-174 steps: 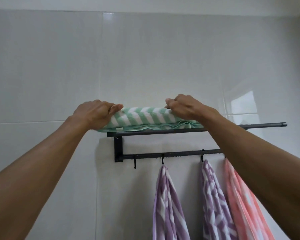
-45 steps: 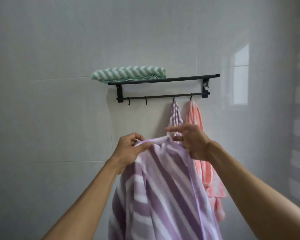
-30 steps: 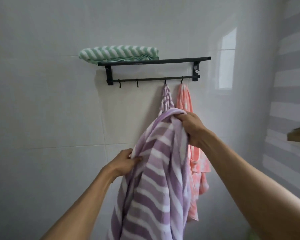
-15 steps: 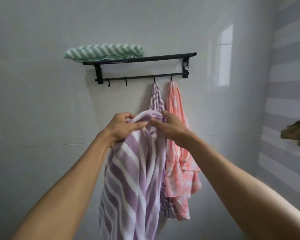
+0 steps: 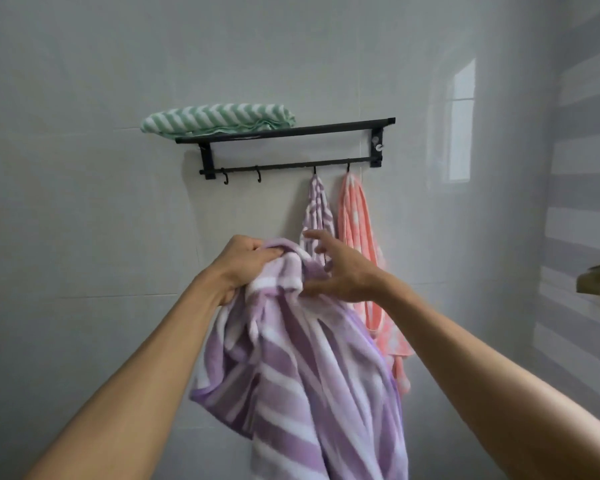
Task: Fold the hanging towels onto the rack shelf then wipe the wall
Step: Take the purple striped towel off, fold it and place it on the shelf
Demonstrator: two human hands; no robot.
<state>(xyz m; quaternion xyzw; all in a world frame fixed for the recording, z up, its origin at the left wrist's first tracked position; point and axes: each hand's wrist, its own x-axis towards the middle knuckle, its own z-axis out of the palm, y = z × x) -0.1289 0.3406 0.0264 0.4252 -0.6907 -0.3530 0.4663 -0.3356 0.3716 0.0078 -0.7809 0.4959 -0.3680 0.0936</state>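
Left grip [image 5: 246, 261]: I see it bunching the purple towel [image 5: 302, 368] top, centre frame.
Right grip [image 5: 336, 268]: fingers spread, releasing.
Risk: one-handed hold; towel may slip or fold crooked before reaching the rack shelf [image 5: 284, 131].

Four towels on show: one green-striped towel [image 5: 219, 119] folded on the rack [image 5: 291, 131]; two purple-striped, the near one [image 5: 302, 368] bunched low, the far one [image 5: 317, 209] hanging on a hook; one pink towel [image 5: 359, 237] hanging right of it; four hooks along the rail, two bare [image 5: 225, 178] [image 5: 258, 175]; two hands [image 5: 245, 266] [image 5: 340, 271].
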